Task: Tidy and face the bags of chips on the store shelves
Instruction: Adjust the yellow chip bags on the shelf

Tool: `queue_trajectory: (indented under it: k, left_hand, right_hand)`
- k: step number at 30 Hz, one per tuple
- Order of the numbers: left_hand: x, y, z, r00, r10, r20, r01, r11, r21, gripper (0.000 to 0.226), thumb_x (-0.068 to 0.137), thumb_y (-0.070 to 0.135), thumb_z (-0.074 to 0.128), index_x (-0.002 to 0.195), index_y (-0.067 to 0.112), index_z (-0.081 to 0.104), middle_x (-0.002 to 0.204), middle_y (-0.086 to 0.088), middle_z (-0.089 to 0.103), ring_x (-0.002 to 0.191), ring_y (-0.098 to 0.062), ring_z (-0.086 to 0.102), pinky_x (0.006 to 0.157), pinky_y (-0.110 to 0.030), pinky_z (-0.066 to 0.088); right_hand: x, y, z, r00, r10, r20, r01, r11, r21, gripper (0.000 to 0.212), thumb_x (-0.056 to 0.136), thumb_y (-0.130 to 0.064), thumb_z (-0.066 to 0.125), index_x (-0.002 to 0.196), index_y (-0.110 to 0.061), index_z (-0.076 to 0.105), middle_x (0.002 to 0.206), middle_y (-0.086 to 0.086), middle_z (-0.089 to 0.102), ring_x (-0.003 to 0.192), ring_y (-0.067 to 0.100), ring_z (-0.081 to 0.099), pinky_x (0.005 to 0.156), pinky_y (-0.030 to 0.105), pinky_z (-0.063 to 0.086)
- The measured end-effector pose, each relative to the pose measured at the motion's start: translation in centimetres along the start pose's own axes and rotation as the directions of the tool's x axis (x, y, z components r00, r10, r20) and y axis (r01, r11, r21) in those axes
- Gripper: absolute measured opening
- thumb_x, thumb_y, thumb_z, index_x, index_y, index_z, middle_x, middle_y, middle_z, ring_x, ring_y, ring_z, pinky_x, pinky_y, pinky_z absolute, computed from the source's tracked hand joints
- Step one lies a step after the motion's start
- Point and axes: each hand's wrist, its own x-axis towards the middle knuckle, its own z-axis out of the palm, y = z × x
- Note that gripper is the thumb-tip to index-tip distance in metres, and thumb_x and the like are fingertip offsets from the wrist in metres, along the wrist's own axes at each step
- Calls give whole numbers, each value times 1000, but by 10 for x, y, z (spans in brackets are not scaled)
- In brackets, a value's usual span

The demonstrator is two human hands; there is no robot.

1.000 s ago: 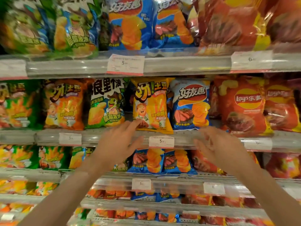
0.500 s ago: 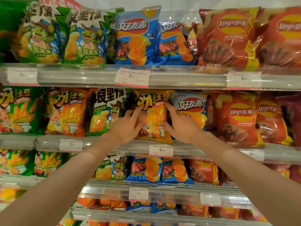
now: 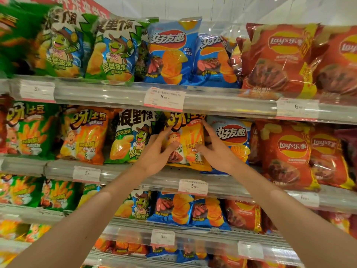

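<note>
A yellow chip bag (image 3: 190, 140) stands on the middle shelf (image 3: 135, 176), between a green-and-white bag (image 3: 131, 138) and a blue bag (image 3: 234, 136). My left hand (image 3: 156, 151) lies against the yellow bag's left edge, fingers straight and thumb on its front. My right hand (image 3: 216, 151) lies against its right edge the same way, index finger pointing up along the bag. The bag leans a little, its top tucked under the upper shelf rail.
Rows of green, orange, blue and red chip bags (image 3: 286, 151) fill the shelves above, beside and below. Price tags (image 3: 164, 98) hang on the clear shelf rails. The upper shelf rail (image 3: 222, 105) sits just above my fingers.
Both hands rose from the shelf edge and closed in on the yellow bag, one at each side. The view has tilted upward and moved closer.
</note>
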Motion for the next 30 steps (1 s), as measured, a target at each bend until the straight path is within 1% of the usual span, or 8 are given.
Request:
queue_trajectory:
  k: [2,5,8,12,15,20,26,30]
  left_hand:
    - [-4,2,-1,1000,13,-13,-14,999,-29,58,98,58,43,151,52,20,147,0,36,129,-11,38,99,-27,31]
    - [-14,6,0,1000,3,-29,-6,996,-85,55,98,59,41,149,53,23,144,4,36,130,-11,40,105,-29,31]
    - [-26,14,6,999,-6,-36,1,991,-136,53,98,55,44,148,52,28,138,8,37,123,-5,40,103,-25,30]
    - [-40,23,12,997,-41,-63,28,980,-196,51,99,50,47,147,53,30,131,8,41,112,-3,50,98,-16,35]
    - [-57,29,14,994,-67,-91,48,978,-205,53,97,52,46,147,54,29,122,10,42,90,-5,53,86,-12,43]
    - [-85,28,13,982,-112,-151,72,965,-251,48,98,55,46,143,60,29,125,32,35,87,1,50,82,-10,46]
    - [-106,10,-26,989,-64,-133,31,971,-238,53,95,57,46,145,57,29,131,24,37,105,22,42,85,-9,42]
    - [-125,-14,-77,989,-40,-141,6,972,-236,53,93,61,46,144,58,30,130,22,38,116,8,46,94,-17,44]
  right_hand:
    - [-7,-6,-3,1000,1,6,-1,999,32,77,100,-19,57,155,-46,10,109,-6,65,75,8,70,61,27,56]
    - [-22,-5,-6,1000,3,13,-4,996,84,77,100,-21,57,154,-50,11,114,-10,64,94,21,71,84,40,58]
    - [-32,0,-7,999,42,14,-43,993,109,77,100,-27,58,154,-48,8,116,-20,60,99,25,69,89,48,54]
    - [-39,5,-11,998,62,9,-62,985,162,74,95,-40,60,156,-36,17,115,-28,56,100,1,65,88,28,53]
    - [-43,5,-13,999,33,43,-41,979,198,65,85,-55,56,145,-32,43,115,-21,66,105,0,65,91,24,53]
    - [-55,-4,1,998,6,63,-21,969,247,41,90,-47,56,130,-35,56,112,-18,69,98,-7,65,80,15,51]
    - [-64,-35,38,999,40,37,-48,966,254,35,90,-44,58,125,-38,57,110,-20,71,102,-2,67,89,25,54]
    - [-62,-78,81,999,41,-12,-37,971,236,52,82,-55,58,129,-33,58,105,-17,71,98,-2,66,88,26,52]
